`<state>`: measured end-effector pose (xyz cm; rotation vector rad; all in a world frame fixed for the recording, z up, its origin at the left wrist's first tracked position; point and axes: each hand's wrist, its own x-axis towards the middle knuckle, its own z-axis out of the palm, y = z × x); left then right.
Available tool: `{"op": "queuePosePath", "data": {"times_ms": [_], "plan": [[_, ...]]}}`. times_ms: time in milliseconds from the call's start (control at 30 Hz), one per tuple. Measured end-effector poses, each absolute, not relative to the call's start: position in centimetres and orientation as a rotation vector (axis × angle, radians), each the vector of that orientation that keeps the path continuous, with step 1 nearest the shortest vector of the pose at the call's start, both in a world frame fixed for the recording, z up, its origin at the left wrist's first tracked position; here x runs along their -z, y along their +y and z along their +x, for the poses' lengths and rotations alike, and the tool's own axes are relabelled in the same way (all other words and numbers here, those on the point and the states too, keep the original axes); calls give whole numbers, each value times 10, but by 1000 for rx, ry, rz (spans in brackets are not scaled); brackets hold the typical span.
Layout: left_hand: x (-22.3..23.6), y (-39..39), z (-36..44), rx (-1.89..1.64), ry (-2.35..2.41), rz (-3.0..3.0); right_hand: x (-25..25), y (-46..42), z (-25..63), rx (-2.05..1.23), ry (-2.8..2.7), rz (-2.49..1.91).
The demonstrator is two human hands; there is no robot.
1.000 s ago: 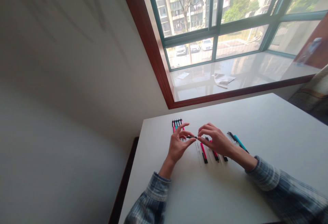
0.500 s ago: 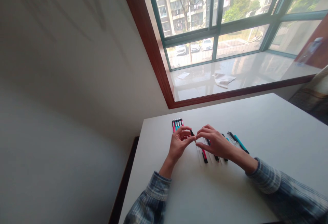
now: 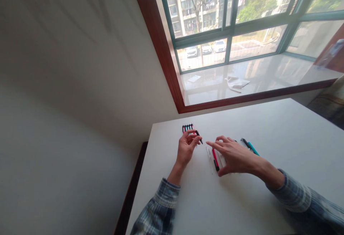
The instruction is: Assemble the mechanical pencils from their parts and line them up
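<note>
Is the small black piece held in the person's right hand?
No, the left hand pinches the small black piece, while the right hand is apart from it.

Pretty big window (image 3: 229,38) there, reddish-brown frame (image 3: 160,45), crumpled white cloth (image 3: 237,84) and some paper (image 3: 194,78) on the sill (image 3: 268,75), plus 3 cars (image 3: 206,49) and a green tree (image 3: 258,4) outside.

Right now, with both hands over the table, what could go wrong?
The small black piece is pinched at the fingertips of the left hand, so it might slip and drop.

The right hand spreads open over loose pen parts, its thumb close to a red-and-black barrel; it could nudge that out of place.

The left hand's fingers also sit near the row of pens, which a stray brush might disturb.
</note>
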<state>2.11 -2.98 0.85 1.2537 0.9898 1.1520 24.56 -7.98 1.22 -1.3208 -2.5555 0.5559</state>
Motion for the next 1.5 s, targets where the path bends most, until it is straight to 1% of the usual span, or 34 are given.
{"op": "queuePosePath", "data": {"times_ms": [167,400,567,1100,1500], "plan": [[-9,-30,21,-1150,1047,1241,-12,-80,244,-515,-2563,-1308],[-13,-36,27,-1100,1073,1221,-24,-80,238,-296,-2280,-1234],[-13,-38,30,-1058,1052,1247,-23,-80,232,-215,-2213,-1159],[-8,-36,27,-910,951,1302,-20,-78,233,-174,-2261,-1130],[-12,-37,29,-928,902,1225,-19,-78,232,-173,-2265,-1107]]}}
